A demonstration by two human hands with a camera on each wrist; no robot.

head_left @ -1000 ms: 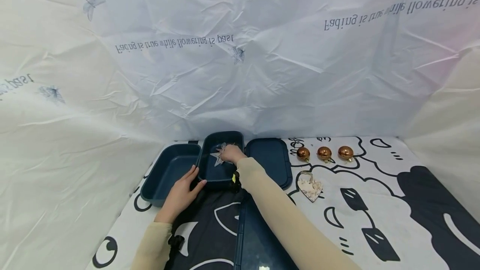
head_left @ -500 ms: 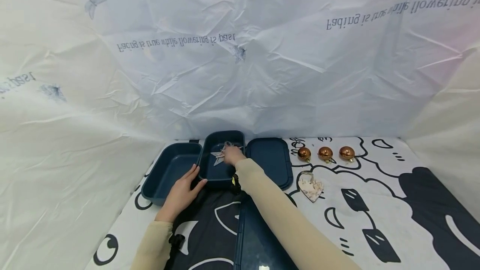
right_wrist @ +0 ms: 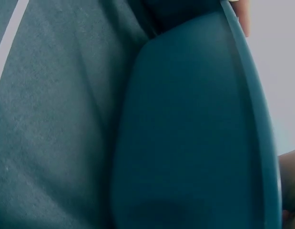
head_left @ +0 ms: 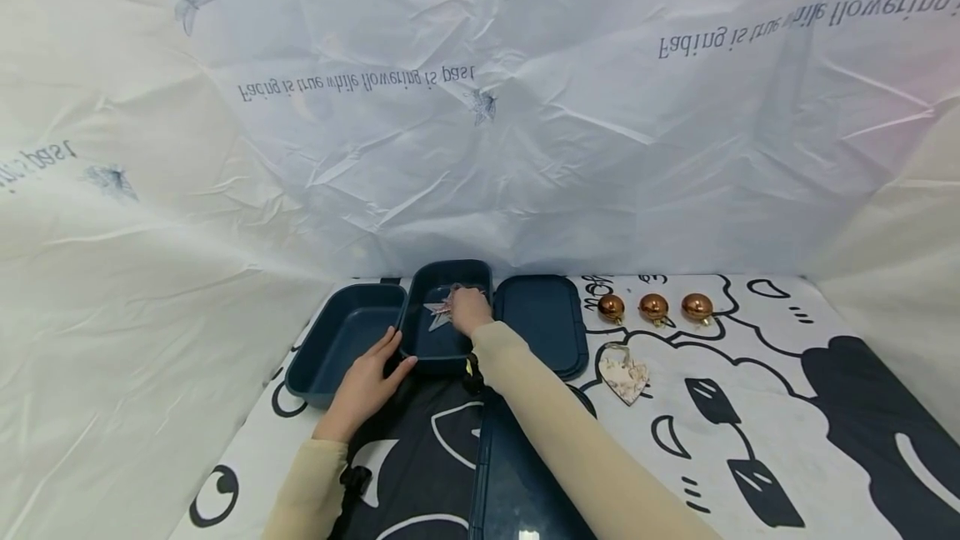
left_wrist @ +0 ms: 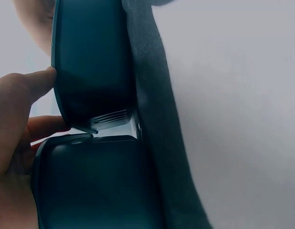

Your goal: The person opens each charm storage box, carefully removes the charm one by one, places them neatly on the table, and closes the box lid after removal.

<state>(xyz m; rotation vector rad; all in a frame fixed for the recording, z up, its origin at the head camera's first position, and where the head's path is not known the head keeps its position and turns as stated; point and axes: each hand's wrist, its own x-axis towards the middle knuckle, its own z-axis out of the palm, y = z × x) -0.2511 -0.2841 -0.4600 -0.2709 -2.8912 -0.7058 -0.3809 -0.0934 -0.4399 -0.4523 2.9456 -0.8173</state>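
Note:
Two dark blue open boxes stand side by side in the head view, the left box and the middle box. My left hand rests at the middle box's near left corner, thumb on the front rim and straight fingers along its left side. In the left wrist view, the thumb touches that rim. My right hand reaches inside the middle box with curled fingers at a pinkish star ornament; its fingertips are hidden. A whitish star ornament lies beside it in the box.
Right of the boxes lie a dark blue lid and a larger blue lid under the right sleeve. Three copper baubles stand in a row, with a heart ornament below. A white sheet hangs behind.
My right hand has shifted slightly right inside the middle box, and the star ornaments by its fingers lie a little differently. The left hand keeps its place at the corner.

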